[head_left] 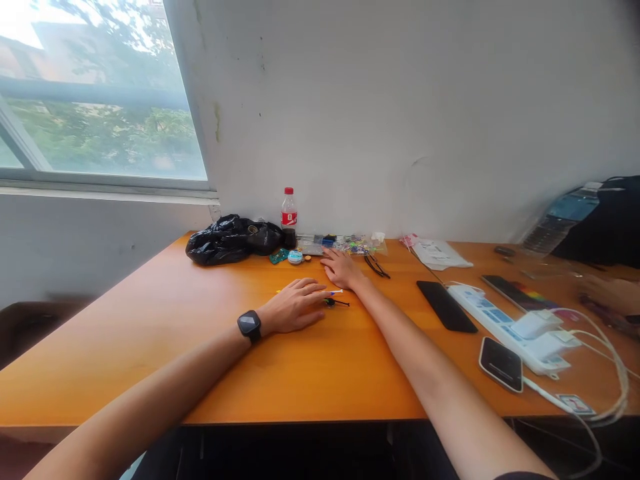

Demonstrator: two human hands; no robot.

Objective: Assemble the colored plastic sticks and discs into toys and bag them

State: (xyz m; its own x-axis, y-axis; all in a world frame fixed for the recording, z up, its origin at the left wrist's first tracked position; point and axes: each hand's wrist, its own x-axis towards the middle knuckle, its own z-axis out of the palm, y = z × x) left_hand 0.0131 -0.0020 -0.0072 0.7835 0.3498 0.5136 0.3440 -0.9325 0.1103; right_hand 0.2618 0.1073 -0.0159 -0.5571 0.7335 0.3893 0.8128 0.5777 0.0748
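Observation:
My left hand (295,307) lies low over the table, fingers stretched out, a black watch on its wrist. Partly under its fingertips are a thin white-and-blue stick (337,292) and a small black piece with a thin stem (340,303). Farther back, my right hand (342,268) reaches to the items along the wall with its fingers apart. Its fingertips are close to a dark blue item (328,241) and a clear bag of small colourful parts (357,245). Beside it lie black cable-like strips (376,267). Whether its fingertips touch anything is unclear.
A black plastic bag (220,241), a cola bottle (289,220), a green circuit board (279,256) and a round light-blue tin (295,257) stand at the back. On the right are a black phone (447,307), a power strip (500,323), a charging phone (501,364) and another person's hand (610,293).

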